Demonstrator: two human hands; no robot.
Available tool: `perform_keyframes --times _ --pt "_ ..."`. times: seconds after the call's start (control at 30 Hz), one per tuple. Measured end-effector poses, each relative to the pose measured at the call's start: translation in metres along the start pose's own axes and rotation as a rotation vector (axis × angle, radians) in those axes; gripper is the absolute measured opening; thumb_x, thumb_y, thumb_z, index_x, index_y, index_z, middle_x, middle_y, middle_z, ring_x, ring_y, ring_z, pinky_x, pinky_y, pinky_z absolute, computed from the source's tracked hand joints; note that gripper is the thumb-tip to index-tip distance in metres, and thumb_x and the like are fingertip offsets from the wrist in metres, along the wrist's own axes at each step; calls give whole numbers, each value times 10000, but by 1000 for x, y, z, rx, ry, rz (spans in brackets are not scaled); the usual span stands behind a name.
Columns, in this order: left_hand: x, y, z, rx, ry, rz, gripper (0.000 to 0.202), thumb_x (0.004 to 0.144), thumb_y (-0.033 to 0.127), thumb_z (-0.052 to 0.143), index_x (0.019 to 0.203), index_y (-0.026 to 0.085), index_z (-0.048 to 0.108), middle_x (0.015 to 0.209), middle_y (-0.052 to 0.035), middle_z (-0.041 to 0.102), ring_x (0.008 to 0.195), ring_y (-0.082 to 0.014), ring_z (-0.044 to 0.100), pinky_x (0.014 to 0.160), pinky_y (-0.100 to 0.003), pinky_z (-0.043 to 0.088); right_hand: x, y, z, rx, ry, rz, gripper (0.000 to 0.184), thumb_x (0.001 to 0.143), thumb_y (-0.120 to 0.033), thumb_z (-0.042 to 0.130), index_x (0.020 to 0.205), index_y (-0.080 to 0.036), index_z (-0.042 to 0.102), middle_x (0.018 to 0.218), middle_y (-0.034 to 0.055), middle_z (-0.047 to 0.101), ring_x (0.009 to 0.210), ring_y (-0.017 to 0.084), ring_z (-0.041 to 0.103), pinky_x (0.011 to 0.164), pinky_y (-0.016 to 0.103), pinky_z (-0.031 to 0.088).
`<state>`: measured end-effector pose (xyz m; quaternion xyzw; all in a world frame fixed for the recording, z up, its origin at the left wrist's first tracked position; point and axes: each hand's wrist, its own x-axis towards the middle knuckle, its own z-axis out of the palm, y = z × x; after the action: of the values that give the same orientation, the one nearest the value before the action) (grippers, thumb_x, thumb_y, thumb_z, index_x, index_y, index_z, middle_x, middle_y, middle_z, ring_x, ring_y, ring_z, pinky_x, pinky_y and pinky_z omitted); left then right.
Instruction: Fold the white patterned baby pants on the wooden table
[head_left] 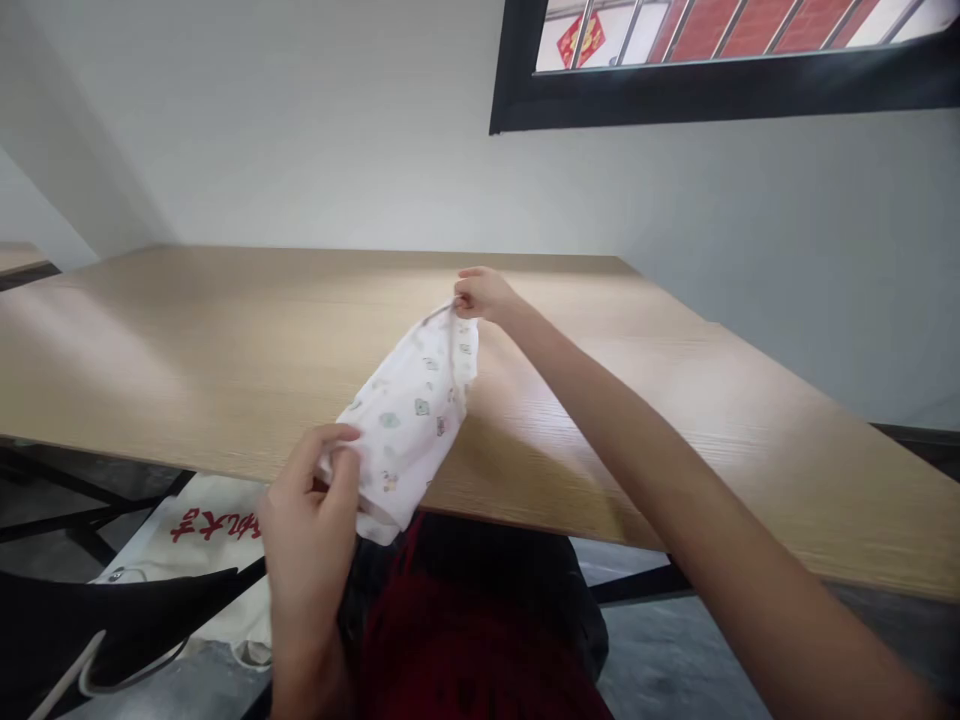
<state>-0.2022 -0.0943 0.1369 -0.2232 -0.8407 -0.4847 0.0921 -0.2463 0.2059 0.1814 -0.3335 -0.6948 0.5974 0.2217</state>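
A white cloth (412, 420) printed with small pale green and pink figures hangs stretched on a slant between my two hands, over the table's front edge. My left hand (319, 500) pinches its lower left corner between thumb and fingers. Farther out, above the tabletop, my right hand (482, 294) grips the upper end with curled fingers. The lower edge of the cloth droops loosely past the table edge toward my lap. Whether it is a garment or a plain piece of cloth I cannot tell.
The wooden table (247, 350) reaches back to a pale wall (337, 130). A dark-framed barred window (637, 92) is at upper right. Below the table on the left are a cream bag (217, 505) with red lettering, a black chair part (127, 610) and a cable (86, 675).
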Motion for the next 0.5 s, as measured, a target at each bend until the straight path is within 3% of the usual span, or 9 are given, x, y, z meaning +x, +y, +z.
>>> perform_keyframes --times 0.1,0.23,0.37,0.5 --pt "12 -30 -13 244 -349 -110 306 810 266 406 1011 271 638 652 27 617 566 -156 570 508 -224 404 1 12 41 -16 -36 -30 452 759 26 469 1180 -124 403 585 -54 429 496 84 474 483 177 407" --pt "25 -50 -13 398 -523 -34 389 831 249 350 1129 277 598 1023 -13 663 900 -216 606 734 -276 440 -10 37 62 -106 -100 -113 331 774 -14 478 1081 -134 513 605 -24 483 571 102 494 493 182 383" --pt "19 -35 -3 457 -647 22 358 849 272 362 1111 310 605 1011 -7 671 914 -224 607 787 -304 425 -23 50 37 -280 -184 -231 315 776 -50 477 1061 -155 560 687 9 549 648 132 524 530 214 390" --pt "7 -2 10 444 -772 253 307 846 225 389 1012 279 642 846 -20 678 782 -210 620 671 -283 424 -50 60 -6 -776 -365 -457 262 788 -97 461 995 -165 607 960 79 615 867 221 566 723 326 451"
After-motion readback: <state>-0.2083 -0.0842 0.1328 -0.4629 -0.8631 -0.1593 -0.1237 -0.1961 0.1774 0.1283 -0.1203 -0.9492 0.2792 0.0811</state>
